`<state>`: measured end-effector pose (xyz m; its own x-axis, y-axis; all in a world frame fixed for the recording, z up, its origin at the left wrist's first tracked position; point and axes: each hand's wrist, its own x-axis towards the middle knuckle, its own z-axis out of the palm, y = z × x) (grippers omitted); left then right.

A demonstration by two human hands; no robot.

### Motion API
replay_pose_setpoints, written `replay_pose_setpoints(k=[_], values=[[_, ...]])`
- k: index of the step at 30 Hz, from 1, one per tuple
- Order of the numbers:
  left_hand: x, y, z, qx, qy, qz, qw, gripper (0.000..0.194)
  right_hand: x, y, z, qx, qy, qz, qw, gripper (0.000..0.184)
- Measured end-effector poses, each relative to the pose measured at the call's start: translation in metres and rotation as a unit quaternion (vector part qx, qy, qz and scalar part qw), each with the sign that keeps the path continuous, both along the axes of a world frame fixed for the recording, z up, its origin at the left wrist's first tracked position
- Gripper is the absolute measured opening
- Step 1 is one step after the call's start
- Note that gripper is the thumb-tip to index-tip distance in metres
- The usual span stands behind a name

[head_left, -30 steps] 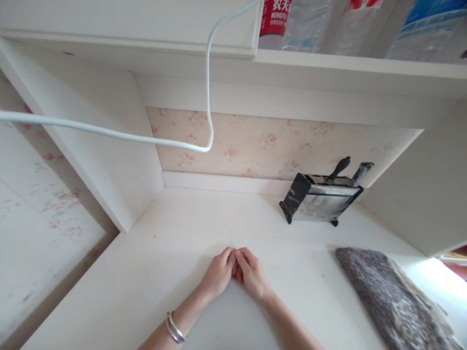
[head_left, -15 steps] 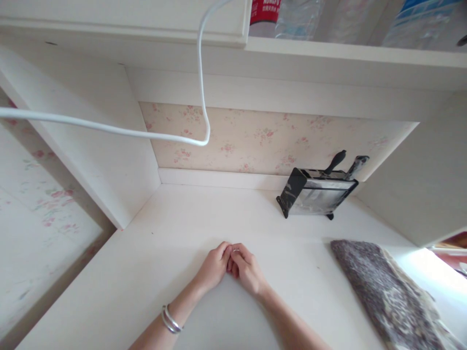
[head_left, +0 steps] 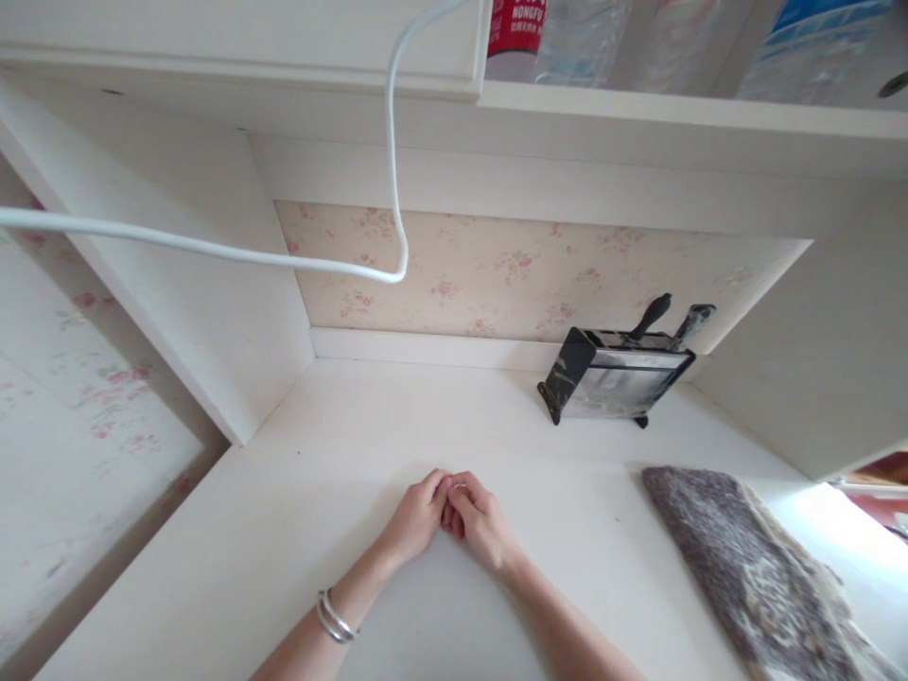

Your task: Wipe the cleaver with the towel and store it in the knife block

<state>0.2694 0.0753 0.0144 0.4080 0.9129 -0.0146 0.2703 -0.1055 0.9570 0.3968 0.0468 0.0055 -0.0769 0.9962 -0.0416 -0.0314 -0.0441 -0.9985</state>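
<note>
My left hand (head_left: pixel 418 522) and my right hand (head_left: pixel 482 530) rest together on the white tabletop (head_left: pixel 340 445), in the lower middle of the head view. Both have curled fingers, and their fingertips meet. No object shows in either hand, though the inner sides of the palms are hidden. A ring (head_left: pixel 460 486) sits on a finger of my right hand. Silver bangles (head_left: pixel 333 619) circle my left wrist.
A black-framed knife block (head_left: pixel 624 383) with two handles stands at the back right. Grey-brown fuzzy cloth (head_left: pixel 744 567) lies at the right. A white cable (head_left: pixel 284 259) crosses the upper left. Plastic bottles (head_left: pixel 578 43) stand on the shelf (head_left: pixel 673 118) above.
The camera view has tilted up very slightly, so more of the bottles' labels shows. My hands keep the same closed pose and place.
</note>
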Motion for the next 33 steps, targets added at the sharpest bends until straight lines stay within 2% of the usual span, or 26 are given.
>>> replay_pose_setpoints(k=[33], values=[[-0.0028,-0.0009,0.003,0.025,0.024,-0.018,0.999,0.036,0.0014,-0.0009,0.0004,-0.007,-0.017,-0.003,1.0,0.019]])
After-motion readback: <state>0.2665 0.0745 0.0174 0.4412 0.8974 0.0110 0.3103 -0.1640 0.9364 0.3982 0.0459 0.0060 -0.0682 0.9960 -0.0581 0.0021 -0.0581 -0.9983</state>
